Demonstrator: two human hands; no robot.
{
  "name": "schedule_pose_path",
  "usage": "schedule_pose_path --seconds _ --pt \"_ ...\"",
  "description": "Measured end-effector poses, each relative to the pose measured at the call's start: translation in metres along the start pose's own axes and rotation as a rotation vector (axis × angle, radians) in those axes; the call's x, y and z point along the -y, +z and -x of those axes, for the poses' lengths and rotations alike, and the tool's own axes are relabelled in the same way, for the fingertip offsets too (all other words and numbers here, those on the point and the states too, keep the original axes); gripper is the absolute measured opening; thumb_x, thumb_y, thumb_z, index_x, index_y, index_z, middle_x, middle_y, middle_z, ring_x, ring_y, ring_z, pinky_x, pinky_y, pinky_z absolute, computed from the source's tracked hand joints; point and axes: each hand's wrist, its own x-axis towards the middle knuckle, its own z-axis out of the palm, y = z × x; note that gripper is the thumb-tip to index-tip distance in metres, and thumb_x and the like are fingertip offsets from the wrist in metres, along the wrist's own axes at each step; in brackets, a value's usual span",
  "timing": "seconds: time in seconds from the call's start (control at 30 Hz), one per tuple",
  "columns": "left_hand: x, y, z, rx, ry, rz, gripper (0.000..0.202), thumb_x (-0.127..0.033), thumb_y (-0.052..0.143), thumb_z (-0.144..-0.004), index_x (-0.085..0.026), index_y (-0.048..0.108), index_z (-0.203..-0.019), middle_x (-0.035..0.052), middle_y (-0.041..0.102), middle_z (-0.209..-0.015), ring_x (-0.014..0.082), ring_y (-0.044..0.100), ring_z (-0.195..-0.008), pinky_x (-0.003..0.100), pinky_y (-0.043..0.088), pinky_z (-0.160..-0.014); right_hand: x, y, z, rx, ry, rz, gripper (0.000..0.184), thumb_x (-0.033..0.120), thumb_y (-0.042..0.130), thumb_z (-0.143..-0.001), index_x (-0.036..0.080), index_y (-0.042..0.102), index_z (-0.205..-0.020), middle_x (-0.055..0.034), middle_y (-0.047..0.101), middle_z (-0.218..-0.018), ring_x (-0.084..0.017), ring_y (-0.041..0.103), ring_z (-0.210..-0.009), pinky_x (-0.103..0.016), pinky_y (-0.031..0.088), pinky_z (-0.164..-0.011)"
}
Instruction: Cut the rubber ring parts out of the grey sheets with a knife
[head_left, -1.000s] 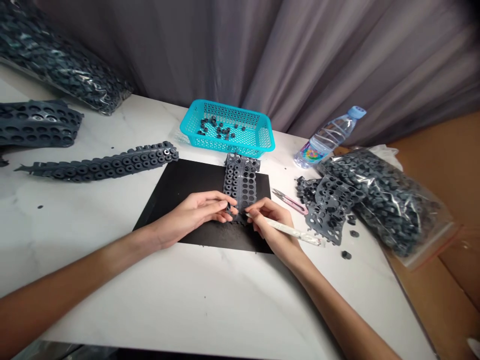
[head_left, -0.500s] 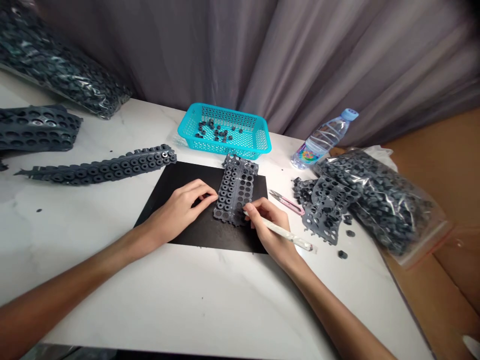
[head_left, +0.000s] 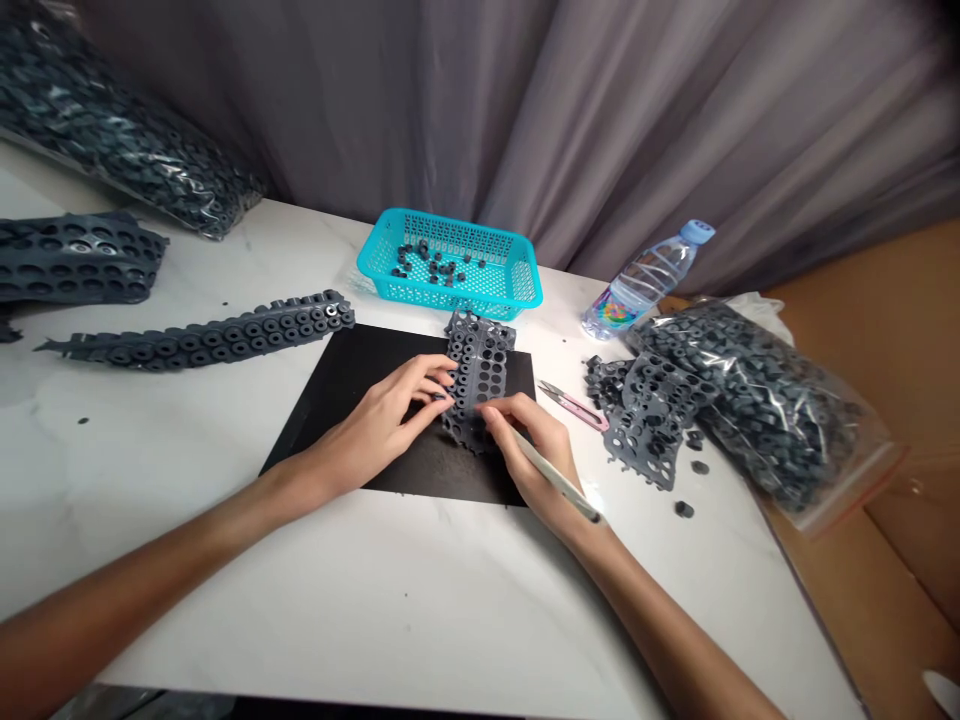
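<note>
A dark grey rubber sheet (head_left: 492, 378) with rows of round rings and holes lies on a black mat (head_left: 405, 470). My left hand (head_left: 397, 410) is at its left edge, fingers curled and thumb tip against it. A small dark bit shows between that thumb and the fingers, too small to tell whether it is separate. In my right hand (head_left: 536, 445) is a pen-like tool (head_left: 559, 475) with a pale handle, held like a pencil. Its tip is hidden by the fingers at the sheet's lower right part.
Behind the mat stands a turquoise basket (head_left: 457, 300) with small dark pieces. Pink snips (head_left: 576, 404), punched rubber scraps (head_left: 652, 420), a water bottle (head_left: 645, 280) and a filled bag (head_left: 787, 410) are on the right. A ringed strip (head_left: 217, 335) lies left, before another bag (head_left: 135, 140).
My left hand has shifted right, its fingers now over the sheet's left edge. The sheet's lower left edge has moved slightly right. The tool's handle has swung to point more toward me.
</note>
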Motion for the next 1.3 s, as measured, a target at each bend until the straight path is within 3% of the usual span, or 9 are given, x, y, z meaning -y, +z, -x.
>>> schedule_pose_path --seconds 0.1,0.23,0.37,0.57,0.67,0.8,0.93,1.1,1.3 --pt "-0.01 0.004 0.0 -0.015 0.075 -0.051 0.039 -0.028 0.065 -0.106 -0.027 0.053 -0.143 0.0036 0.068 -0.126 0.0172 0.073 -0.109 0.035 0.061 -0.104 0.0 0.004 -0.002 -0.01 -0.097 0.056 0.021 0.032 0.058 -0.11 0.022 0.075 -0.102 -0.0061 0.069 -0.096 -0.021 0.067 -0.089 -0.033 0.052 -0.084" --pt "-0.022 0.003 0.003 0.041 0.203 -0.187 0.036 -0.02 0.058 -0.109 -0.025 0.052 -0.144 0.0049 0.069 -0.122 0.0192 0.073 -0.112 0.036 0.062 -0.106 0.002 0.009 -0.003 0.0 -0.12 0.079 0.016 0.036 0.067 -0.107 0.024 0.075 -0.101 -0.0057 0.07 -0.097 -0.021 0.068 -0.088 -0.033 0.053 -0.085" --pt "-0.023 0.005 0.006 0.104 0.299 -0.32 0.041 -0.016 0.048 -0.111 -0.024 0.044 -0.152 0.0081 0.069 -0.132 0.0229 0.072 -0.122 0.04 0.061 -0.109 0.005 0.01 -0.005 0.002 -0.074 0.049 0.018 0.038 0.072 -0.103 0.022 0.074 -0.096 -0.0039 0.07 -0.093 -0.02 0.067 -0.085 -0.032 0.052 -0.081" --pt "-0.025 0.013 0.004 0.008 0.38 -0.463 0.045 -0.022 0.052 -0.112 -0.021 0.039 -0.155 0.01 0.068 -0.133 0.0228 0.076 -0.111 0.037 0.065 -0.098 0.014 0.007 -0.012 0.037 0.008 0.017 0.027 0.041 0.067 -0.104 0.022 0.07 -0.085 -0.0016 0.068 -0.085 -0.018 0.063 -0.075 -0.03 0.047 -0.069" --pt "-0.028 0.011 0.0 0.001 0.332 -0.461 0.036 -0.028 0.061 -0.108 -0.018 0.052 -0.141 0.0102 0.068 -0.129 0.026 0.074 -0.114 0.042 0.063 -0.102 0.011 -0.013 -0.019 -0.044 -0.051 0.171 0.025 0.037 0.068 -0.103 0.022 0.069 -0.083 -0.002 0.067 -0.082 -0.019 0.062 -0.074 -0.031 0.046 -0.07" --pt "-0.022 0.005 -0.004 0.151 0.264 -0.354 0.012 -0.023 0.059 -0.109 -0.019 0.07 -0.114 0.0045 0.069 -0.116 0.0212 0.071 -0.112 0.038 0.059 -0.104 -0.019 -0.07 -0.023 -0.281 -0.074 0.654 0.021 0.035 0.063 -0.103 0.021 0.07 -0.089 -0.0061 0.066 -0.087 -0.022 0.06 -0.075 -0.034 0.043 -0.071" --pt "-0.012 0.004 -0.002 0.201 0.255 -0.314 0.021 -0.024 0.057 -0.11 -0.022 0.074 -0.121 0.0054 0.067 -0.12 0.0204 0.067 -0.115 0.039 0.055 -0.106 -0.064 -0.118 -0.021 -0.3 0.077 1.044 0.018 0.025 0.056 -0.1 0.017 0.073 -0.1 -0.0124 0.065 -0.094 -0.028 0.059 -0.083 -0.036 0.04 -0.071" --pt "-0.01 0.005 0.0 0.209 0.268 -0.343 0.023 -0.024 0.055 -0.111 -0.021 0.075 -0.122 0.0066 0.066 -0.119 0.021 0.066 -0.112 0.042 0.054 -0.105 -0.087 -0.128 -0.021 -0.255 0.173 1.107 0.025 0.026 0.054 -0.1 0.015 0.076 -0.104 -0.0157 0.065 -0.096 -0.032 0.06 -0.09 -0.038 0.042 -0.071" --pt "-0.01 0.006 0.0 0.199 0.283 -0.332 0.024 -0.024 0.053 -0.112 -0.021 0.075 -0.122 0.0062 0.066 -0.117 0.02 0.066 -0.111 0.04 0.054 -0.105 -0.069 -0.12 -0.021 -0.316 0.122 1.067 0.037 0.039 0.053 -0.104 0.014 0.079 -0.108 -0.016 0.064 -0.094 -0.034 0.061 -0.091 -0.041 0.045 -0.073"
